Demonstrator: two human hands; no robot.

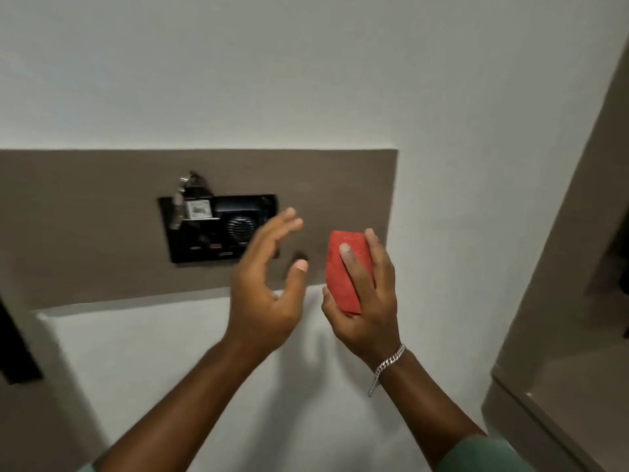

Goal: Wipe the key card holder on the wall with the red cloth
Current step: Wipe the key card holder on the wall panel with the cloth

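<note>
The black key card holder (204, 240) is set into a brown wall panel (85, 212), left of centre. A key tag with metal keys (190, 199) sticks out of its top left. My left hand (269, 284) is raised with fingers spread, its fingertips over the holder's right edge; it holds nothing. My right hand (367, 301) is to the right of the holder, apart from it, and grips a folded red cloth (343, 267) held upright in front of the panel.
White wall (306, 80) surrounds the brown panel. A brown door frame or cabinet edge (561, 301) runs down the right side. A dark edge (13, 345) shows at the far left. A chain bracelet (388, 364) is on my right wrist.
</note>
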